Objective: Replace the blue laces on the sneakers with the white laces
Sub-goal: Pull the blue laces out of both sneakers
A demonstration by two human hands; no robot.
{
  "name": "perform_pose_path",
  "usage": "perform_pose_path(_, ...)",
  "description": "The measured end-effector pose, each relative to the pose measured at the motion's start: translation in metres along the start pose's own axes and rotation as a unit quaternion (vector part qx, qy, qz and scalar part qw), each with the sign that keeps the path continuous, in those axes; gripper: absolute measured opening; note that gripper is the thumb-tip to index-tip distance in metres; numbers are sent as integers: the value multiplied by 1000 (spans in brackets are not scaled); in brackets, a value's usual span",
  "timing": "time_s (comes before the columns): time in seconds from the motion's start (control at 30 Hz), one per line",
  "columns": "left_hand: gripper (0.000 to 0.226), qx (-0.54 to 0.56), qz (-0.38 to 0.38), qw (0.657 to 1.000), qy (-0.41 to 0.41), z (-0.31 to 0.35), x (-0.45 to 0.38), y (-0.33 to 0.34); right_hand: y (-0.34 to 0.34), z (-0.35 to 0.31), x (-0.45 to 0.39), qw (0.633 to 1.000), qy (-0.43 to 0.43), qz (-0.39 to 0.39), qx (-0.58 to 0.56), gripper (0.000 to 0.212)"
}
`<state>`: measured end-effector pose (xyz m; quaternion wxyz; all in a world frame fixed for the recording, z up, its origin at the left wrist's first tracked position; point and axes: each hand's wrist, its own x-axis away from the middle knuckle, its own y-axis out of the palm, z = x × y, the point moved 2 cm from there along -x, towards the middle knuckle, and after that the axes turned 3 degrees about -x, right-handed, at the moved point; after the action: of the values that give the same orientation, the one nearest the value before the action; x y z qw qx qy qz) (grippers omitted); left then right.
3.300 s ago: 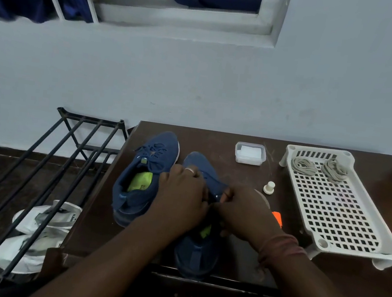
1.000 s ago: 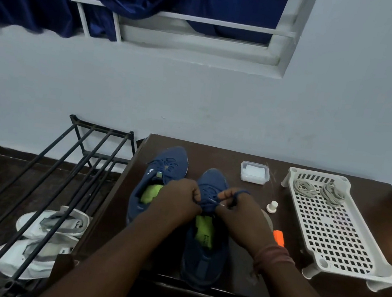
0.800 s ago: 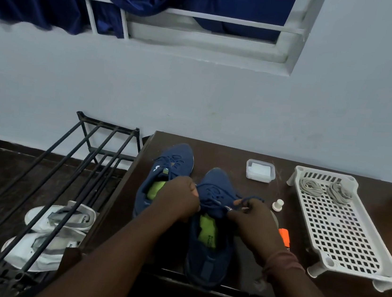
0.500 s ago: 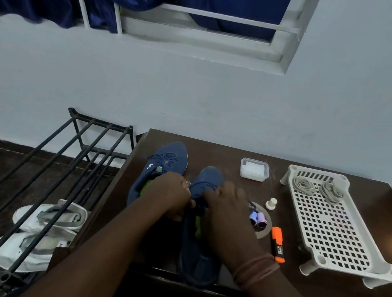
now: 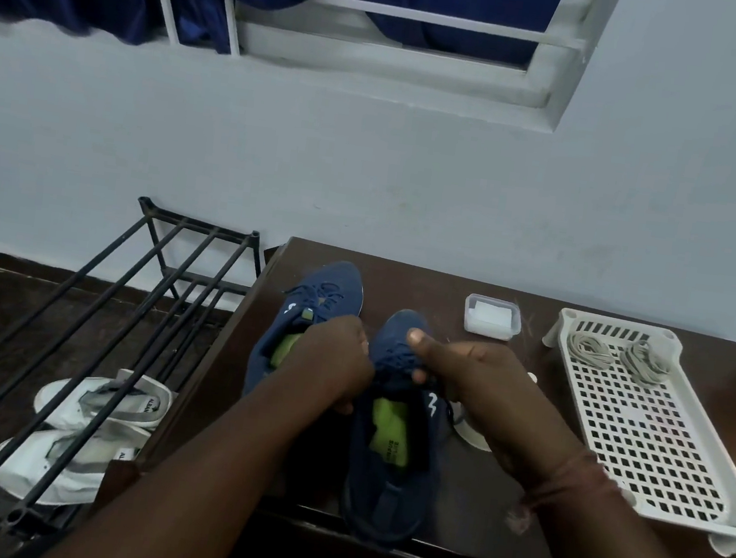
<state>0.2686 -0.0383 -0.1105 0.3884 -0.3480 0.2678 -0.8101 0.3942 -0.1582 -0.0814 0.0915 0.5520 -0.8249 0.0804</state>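
So we've got both hands on the near sneaker (image 5: 392, 444) on the table (image 5: 490, 516): left hand (image 5: 337, 363) and right hand (image 5: 479, 380) each have a curled grip at its blue laces (image 5: 398, 359). White laces (image 5: 616, 355) sit bundled in the tray (image 5: 660, 453), far right.

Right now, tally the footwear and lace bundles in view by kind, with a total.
Blue sneakers: 2
White sandals under the rack: 2
White lace bundles in the tray: 2
Total: 6
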Motion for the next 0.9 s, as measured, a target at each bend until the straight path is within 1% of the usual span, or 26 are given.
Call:
perform_pose_path(0.03,20,-16,-2,1000,6,0,1,0,0,-4,0,1000,-21,1,-22,50)
perform_pose_path(0.07,28,-33,-5,999,22,-3,-2,3,1,-11,3,995,-28,-14,-91,47)
perform_pose_path(0.13,46,-55,-15,998,35,1,0,2,-4,-21,8,977,-16,-16,-212,46)
perform_pose_path(0.17,52,-72,-21,996,46,3,0,2,-8,-21,7,971,-8,-7,-240,45)
perform_pose_path(0.2,53,-94,-26,993,65,4,-2,3,-11,-22,8,972,-5,-7,-233,44)
perform_pose_path(0.27,46,-132,-25,986,101,10,3,3,-14,-22,12,981,-19,1,-191,44)
perform_pose_path(0.3,40,-138,-13,983,121,11,4,4,-16,-23,13,980,-36,16,-194,42)
perform_pose_path(0.37,28,-141,13,979,144,11,7,5,-19,-26,14,963,-71,39,-258,40)
perform_pose_path(0.4,26,-146,24,978,149,10,6,6,-19,-28,15,949,-89,45,-300,40)
perform_pose_path(0.5,28,-153,20,977,147,8,4,6,-26,-35,14,910,-126,46,-392,45)
perform_pose_path(0.53,28,-153,16,977,148,8,2,6,-29,-39,15,902,-134,38,-408,44)
perform_pose_path(0.57,27,-144,12,978,147,9,2,6,-31,-41,15,906,-134,33,-400,43)
perform_pose_path(0.6,25,-134,5,980,146,10,1,6,-34,-40,14,924,-119,43,-360,44)
perform_pose_path(0.63,22,-134,-8,980,148,13,3,5,-36,-36,13,953,-95,73,-278,47)
perform_pose_path(0.67,17,-148,-22,976,158,14,4,6,-37,-31,12,978,-72,106,-164,51)
perform_pose_path(0.7,10,-150,-43,974,165,16,6,5,-36,-24,10,989,-59,128,-40,57)
perform_pose_path(0.73,8,-128,-67,975,170,19,7,4,-34,-17,10,988,-55,131,67,60)
perform_pose_path(0.77,15,-76,-93,979,164,21,10,0,-31,-10,9,980,-60,118,151,61)
perform_pose_path(0.8,18,0,-114,982,152,23,11,-5,-29,-3,9,968,-66,96,221,60)
perform_pose_path(0.83,16,77,-119,979,143,24,13,-10,-28,4,8,951,-68,77,290,59)
perform_pose_path(0.9,10,209,-91,965,129,27,14,-19,-26,16,3,908,-64,65,409,54)
